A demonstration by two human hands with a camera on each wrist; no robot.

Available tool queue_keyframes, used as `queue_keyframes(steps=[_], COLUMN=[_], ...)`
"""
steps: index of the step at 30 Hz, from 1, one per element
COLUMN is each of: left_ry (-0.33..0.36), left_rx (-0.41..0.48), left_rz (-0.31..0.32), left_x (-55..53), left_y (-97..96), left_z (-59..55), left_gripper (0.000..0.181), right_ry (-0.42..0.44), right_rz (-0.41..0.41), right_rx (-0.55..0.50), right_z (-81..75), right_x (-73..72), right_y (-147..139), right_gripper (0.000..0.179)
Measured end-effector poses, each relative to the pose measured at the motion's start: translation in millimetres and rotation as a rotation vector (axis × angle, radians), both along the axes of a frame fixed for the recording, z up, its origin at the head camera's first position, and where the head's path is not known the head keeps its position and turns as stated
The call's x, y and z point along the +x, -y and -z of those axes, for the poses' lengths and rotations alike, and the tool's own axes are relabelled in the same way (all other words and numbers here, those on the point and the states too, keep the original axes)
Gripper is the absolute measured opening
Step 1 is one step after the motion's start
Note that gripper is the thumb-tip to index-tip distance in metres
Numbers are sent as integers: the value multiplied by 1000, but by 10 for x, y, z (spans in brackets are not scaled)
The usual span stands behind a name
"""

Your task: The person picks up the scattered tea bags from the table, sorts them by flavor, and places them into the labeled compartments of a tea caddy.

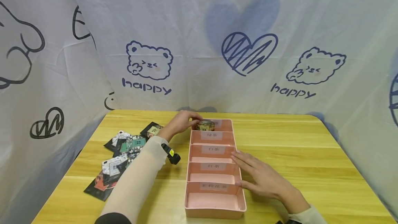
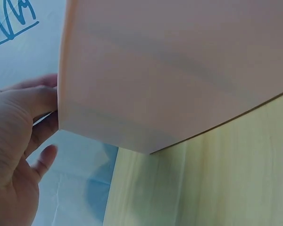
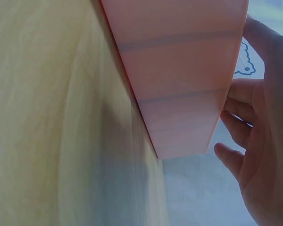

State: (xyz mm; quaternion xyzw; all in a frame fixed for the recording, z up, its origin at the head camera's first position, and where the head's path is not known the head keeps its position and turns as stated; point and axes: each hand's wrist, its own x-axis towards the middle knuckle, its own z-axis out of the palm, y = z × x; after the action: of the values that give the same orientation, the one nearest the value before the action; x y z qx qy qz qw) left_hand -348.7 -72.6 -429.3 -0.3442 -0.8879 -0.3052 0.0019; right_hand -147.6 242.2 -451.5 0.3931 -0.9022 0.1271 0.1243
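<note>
A pink divided box [image 1: 214,213] stands lengthwise on the table, its compartments in a row with white labels on the walls. In the farthest compartment lies a small tea packet [image 1: 206,126] with a yellow label. My left hand [image 1: 181,123] reaches over the far left rim, fingertips at the packet's left edge. In the left wrist view the left thumb [image 2: 47,160] stands apart from the fingers, whose tips are hidden behind the box wall. My right hand [image 1: 264,175] rests its extended fingers against the right rim, and the right wrist view shows these fingers [image 3: 238,127] along the wall.
Left of the box several packets lie in an overlapping pile, among them a green-labelled one [image 1: 136,142] and a red and black one [image 1: 99,186]. A black packet [image 1: 151,130] lies near the left wrist. A printed cloth [image 1: 199,89] hangs behind the wooden table [image 1: 295,148].
</note>
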Motion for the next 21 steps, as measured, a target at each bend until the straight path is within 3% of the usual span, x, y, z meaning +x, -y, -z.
queue_keyframes(steps=[10,21], left_ry=[-42,-32], left_rx=[-53,-51], left_rz=[49,-10], left_x=[-17,13], left_y=[-12,8], left_z=[-21,1], left_gripper=[20,20], right_ry=[-2,-3], right_rz=[-5,-4], right_rx=[2,4], right_z=[-14,-16], right_x=[-2,7], right_y=[-1,-5], right_gripper=[73,73])
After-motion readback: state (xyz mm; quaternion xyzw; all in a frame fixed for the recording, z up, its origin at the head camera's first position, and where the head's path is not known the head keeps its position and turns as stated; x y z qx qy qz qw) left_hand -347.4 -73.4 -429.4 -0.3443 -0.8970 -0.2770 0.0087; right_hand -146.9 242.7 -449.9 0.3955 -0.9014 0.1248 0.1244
